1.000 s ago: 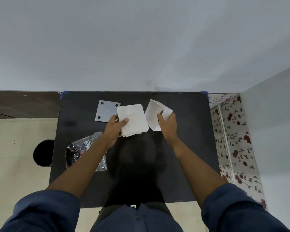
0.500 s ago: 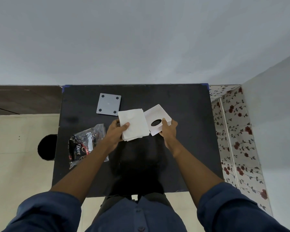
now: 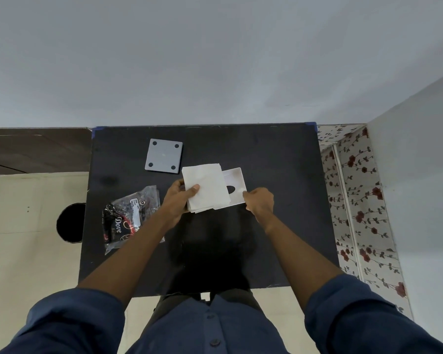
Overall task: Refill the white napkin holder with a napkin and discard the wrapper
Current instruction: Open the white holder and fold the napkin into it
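Note:
A stack of white napkins point(image 3: 207, 187) is pinched at its near left edge by my left hand point(image 3: 178, 199). The stack lies partly over the left side of the white napkin holder point(image 3: 235, 184), a square open shell with an oval slot, resting on the black table point(image 3: 279, 175). My right hand point(image 3: 259, 202) grips the holder's near right corner. The clear plastic wrapper point(image 3: 129, 217) with black and red print lies crumpled on the table to the left of my left forearm.
A grey square plate point(image 3: 164, 156) with a dark pad in each corner lies on the table behind the napkins. A round black bin point(image 3: 71, 223) stands on the pale floor left of the table. A floral-patterned surface point(image 3: 356, 200) borders the table's right side.
The holder has gone from tilted up in my right hand to lying flat on the table. My left hand has slid the napkin stack rightward so it overlaps the holder.

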